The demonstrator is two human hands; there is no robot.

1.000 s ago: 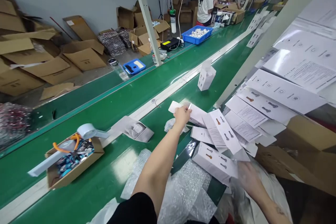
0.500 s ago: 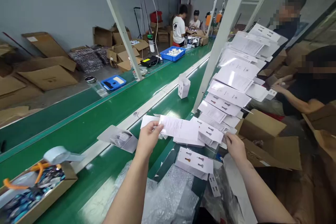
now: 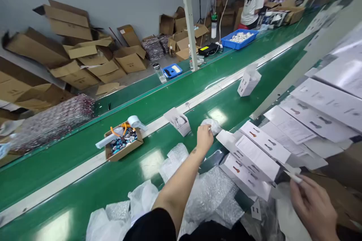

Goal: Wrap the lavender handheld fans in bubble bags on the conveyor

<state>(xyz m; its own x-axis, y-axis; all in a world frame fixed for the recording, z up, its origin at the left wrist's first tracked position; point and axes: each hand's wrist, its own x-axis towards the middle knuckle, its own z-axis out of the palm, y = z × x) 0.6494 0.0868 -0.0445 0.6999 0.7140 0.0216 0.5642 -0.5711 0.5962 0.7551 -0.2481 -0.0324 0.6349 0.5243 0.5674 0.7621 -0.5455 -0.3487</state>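
Observation:
My left hand (image 3: 204, 138) reaches over the green belt, its fingers closed on a white, plastic-wrapped item (image 3: 213, 126). What lies inside the wrap cannot be made out. At the lower right, my right hand (image 3: 313, 205) pinches a small, narrow white piece (image 3: 295, 177) between thumb and fingers. Between my hands lie white printed boxes (image 3: 257, 158) with pictures of small tools on them. An open white box (image 3: 178, 121) with something wrapped in clear plastic inside stands left of my left hand. Bubble wrap (image 3: 209, 192) spreads below my left forearm.
White flattened cards (image 3: 325, 101) are piled along the right. A cardboard tray (image 3: 124, 143) holds small packets, orange-handled pliers and a tape roll. Another white box (image 3: 249, 81) stands farther up the belt, near a metal post (image 3: 188, 19). People work at the far end.
The view has swung left and down. My left hand has let go of the white printed sheet and now grips the wrapped item. My right hand has come away from the box pile.

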